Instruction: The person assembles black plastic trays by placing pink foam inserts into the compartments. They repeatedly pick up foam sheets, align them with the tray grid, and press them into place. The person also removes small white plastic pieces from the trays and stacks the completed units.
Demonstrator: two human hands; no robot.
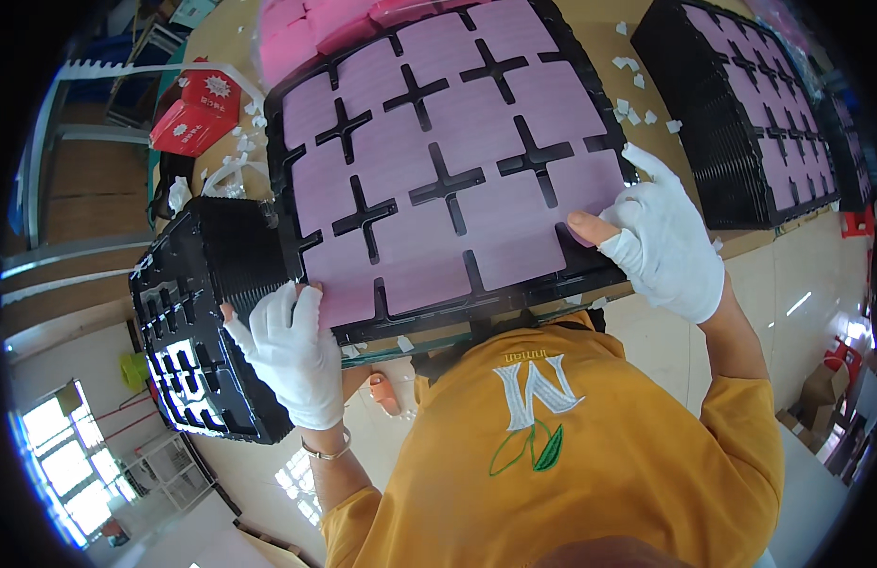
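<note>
In front of me lies a black plastic tray with cross-shaped raised dividers. Flat pinkish-purple foam pieces cover its compartments. My left hand, in a white glove with bare fingertips, is at the tray's near left corner. Its fingertips touch the edge and its thumb is spread away. At the near right corner is my right hand, gloved the same way. Its bare thumb points in over the corner compartment, with the index finger stretched along the right side. The other right fingers are bent and partly hidden.
A stack of black trays stands at the left. Another black tray stack, topped with purple foam, is at the right. Bright pink foam lies behind the tray. A red box and white scraps are on the table.
</note>
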